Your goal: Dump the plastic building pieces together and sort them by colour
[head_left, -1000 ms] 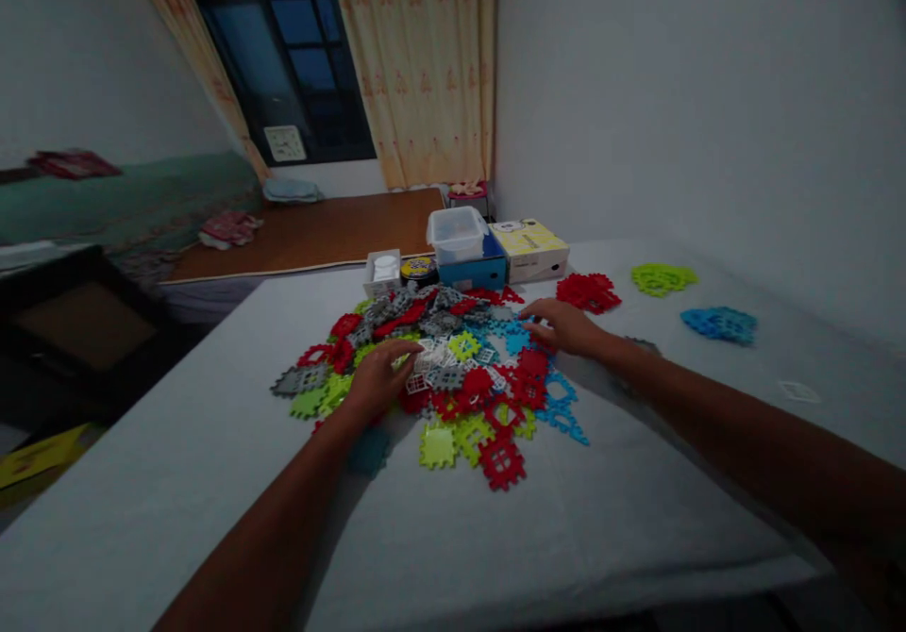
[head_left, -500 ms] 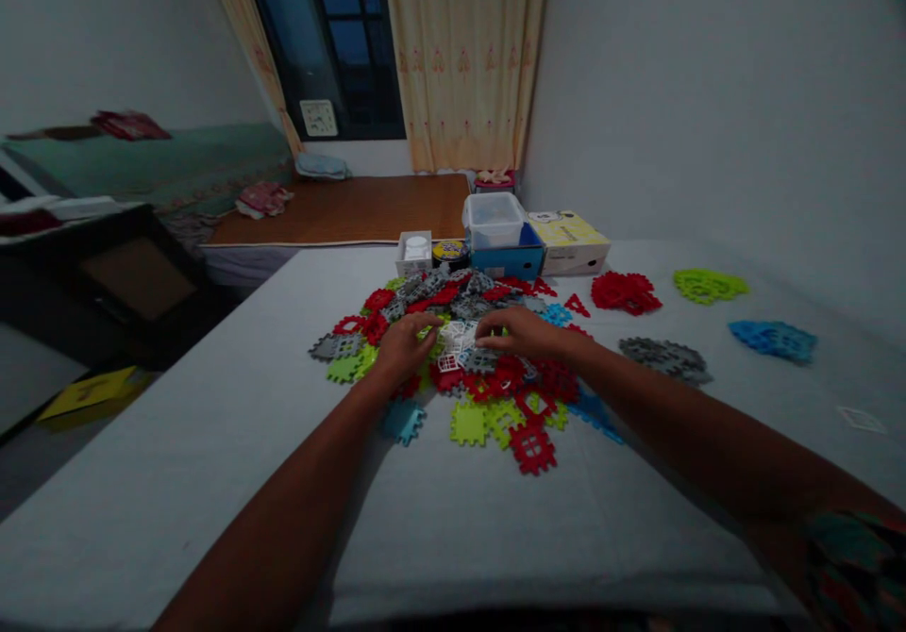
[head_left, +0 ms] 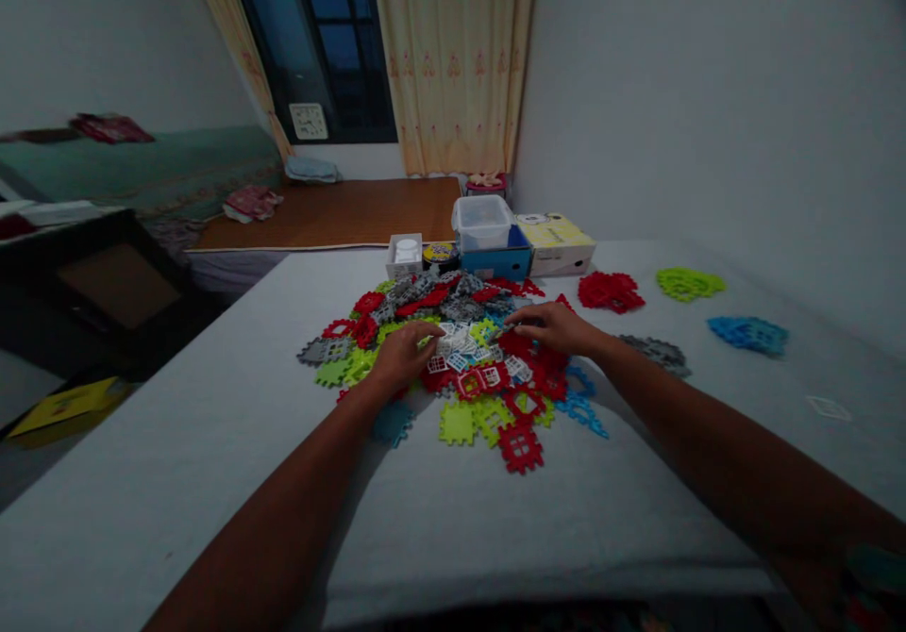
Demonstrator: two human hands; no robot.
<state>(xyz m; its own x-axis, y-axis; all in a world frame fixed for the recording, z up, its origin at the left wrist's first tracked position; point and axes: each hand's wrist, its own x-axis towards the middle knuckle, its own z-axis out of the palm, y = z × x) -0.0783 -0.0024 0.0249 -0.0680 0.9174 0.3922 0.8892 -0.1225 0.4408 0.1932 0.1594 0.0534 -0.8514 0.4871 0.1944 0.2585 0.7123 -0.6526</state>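
A heap of flat plastic building tiles (head_left: 460, 349), red, green, grey, white and blue, lies in the middle of a white-covered table (head_left: 453, 519). My left hand (head_left: 403, 354) rests on the heap's left side, fingers curled onto white and green tiles. My right hand (head_left: 556, 327) lies on the right side of the heap, fingers bent over a grey tile near red ones. Whether either hand grips a tile is not clear in the dim light.
Sorted small piles lie to the right: red (head_left: 610, 291), green (head_left: 688, 283), blue (head_left: 748, 334) and grey (head_left: 657, 353). Behind the heap stand a clear tub on a blue box (head_left: 488, 236), a yellow-white box (head_left: 559, 243) and a small white container (head_left: 405, 255). A bed and window are beyond.
My right hand moved from the far right of the heap toward its centre, then back slightly right. My left hand stayed on the left side. The camera view shifted.
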